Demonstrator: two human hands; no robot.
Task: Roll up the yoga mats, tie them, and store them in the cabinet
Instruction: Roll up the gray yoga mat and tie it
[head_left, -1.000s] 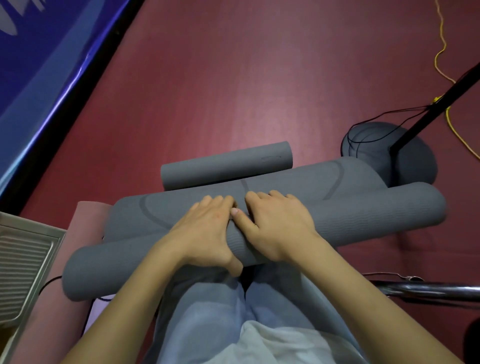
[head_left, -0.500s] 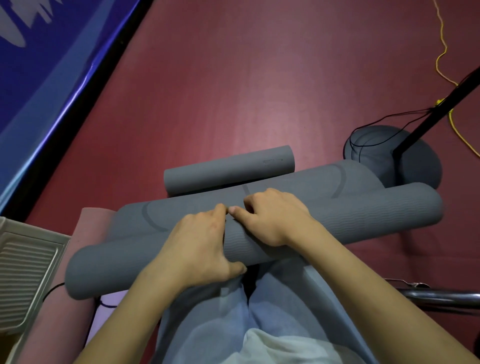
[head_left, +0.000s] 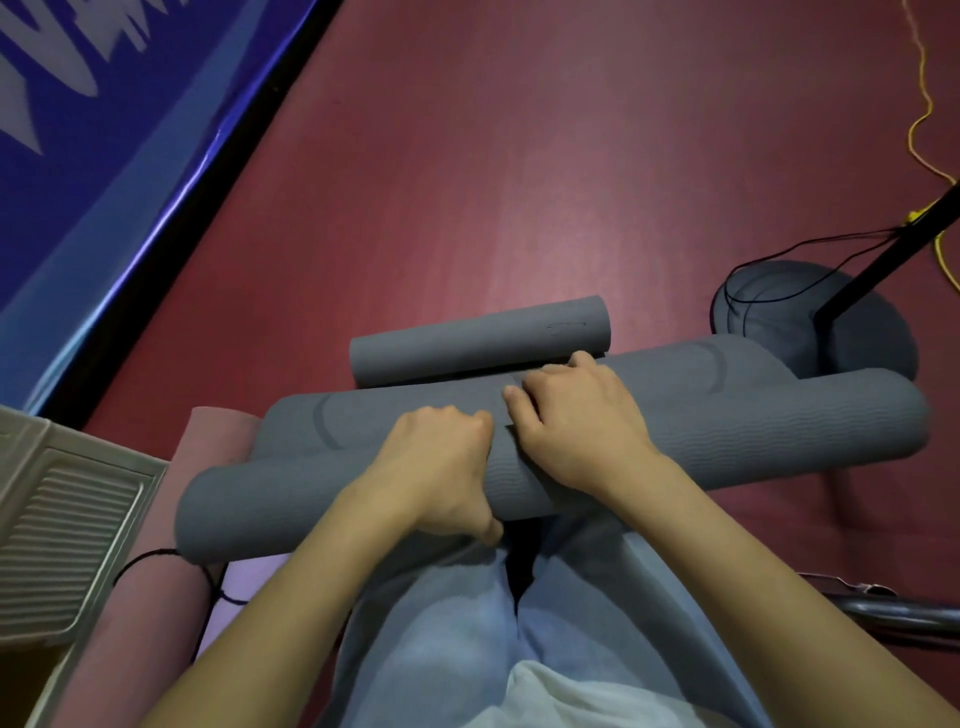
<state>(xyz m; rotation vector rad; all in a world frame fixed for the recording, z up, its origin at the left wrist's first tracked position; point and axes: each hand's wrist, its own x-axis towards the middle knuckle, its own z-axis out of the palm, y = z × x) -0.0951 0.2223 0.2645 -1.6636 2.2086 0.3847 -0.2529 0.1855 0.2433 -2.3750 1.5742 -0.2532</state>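
Right hand (head_left: 576, 431) reached forward over grey mat (head_left: 779, 431).

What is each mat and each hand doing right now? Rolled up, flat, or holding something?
Big grey mat: partly rolled, no tie visible, flat part still ahead of the roll.
Small grey mat: fully rolled, lying on the floor beyond it.
Pink mat: lies under the big grey mat; rolled or flat, cannot tell.
Left hand: fingers curled over the roll.
Right hand: fingers curled over the roll.

grey yoga mat (head_left: 727, 436) half rolled across lap; smaller grey roll (head_left: 478, 340) beyond
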